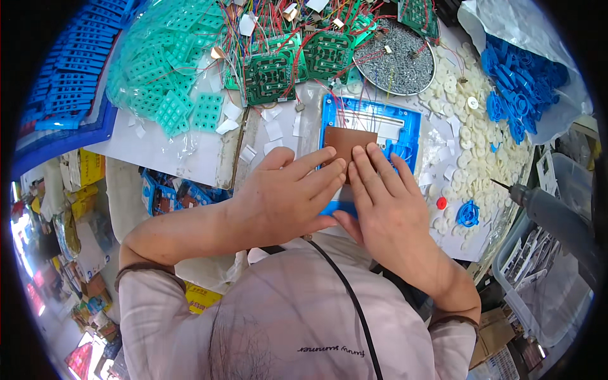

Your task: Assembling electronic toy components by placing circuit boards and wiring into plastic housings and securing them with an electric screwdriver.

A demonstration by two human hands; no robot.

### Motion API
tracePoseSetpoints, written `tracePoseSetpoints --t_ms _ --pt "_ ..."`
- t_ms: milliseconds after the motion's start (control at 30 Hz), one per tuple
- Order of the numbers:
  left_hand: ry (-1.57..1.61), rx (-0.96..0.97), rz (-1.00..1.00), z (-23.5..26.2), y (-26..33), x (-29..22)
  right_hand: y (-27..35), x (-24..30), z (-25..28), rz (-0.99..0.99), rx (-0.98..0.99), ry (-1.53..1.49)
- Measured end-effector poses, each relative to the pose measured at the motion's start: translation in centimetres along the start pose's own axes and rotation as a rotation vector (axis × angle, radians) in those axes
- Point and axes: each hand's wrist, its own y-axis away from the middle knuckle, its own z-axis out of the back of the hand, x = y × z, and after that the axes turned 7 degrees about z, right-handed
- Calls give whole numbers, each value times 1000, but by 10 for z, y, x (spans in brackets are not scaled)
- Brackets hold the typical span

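Note:
A blue plastic housing (410, 126) lies on the table before me, its inner side up. Over it rests a brown circuit board (352, 139), with thin wires running from it toward the back. My left hand (294, 183) lies with its fingers stretched out, their tips on the board's left part. From the right, my right hand (389, 199) reaches in with fingers extended, the tips pressing near the board's right edge. Neither hand is closed around anything. The lower part of the board and housing is hidden under my hands.
Green circuit boards (269, 76) with tangled wires lie at the back, beside a round tray of screws (396, 57). Teal rubber keypads (171, 111) are heaped back left. White round parts (465, 152) spread to the right, near a power screwdriver (551, 215). Blue parts (522, 79) fill a bag.

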Motion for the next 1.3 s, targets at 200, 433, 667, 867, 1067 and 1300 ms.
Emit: tracePoseSetpoints --t_ms 200,433,667,867,1067,1300 --pt "-33 8 3 -2 2 1 -5 -7 6 24 -20 -69" --pt "31 8 -46 -3 -3 14 -12 -12 6 25 -15 -69" --pt "19 18 -14 -12 10 -2 3 -11 5 31 37 -130" --pt "5 -10 27 -10 14 3 -8 -19 -3 86 -29 -119" --pt "77 -44 -7 -17 12 3 -1 -17 -1 54 16 -94" --pt "161 14 -120 -6 -30 13 18 -14 6 -63 41 -40"
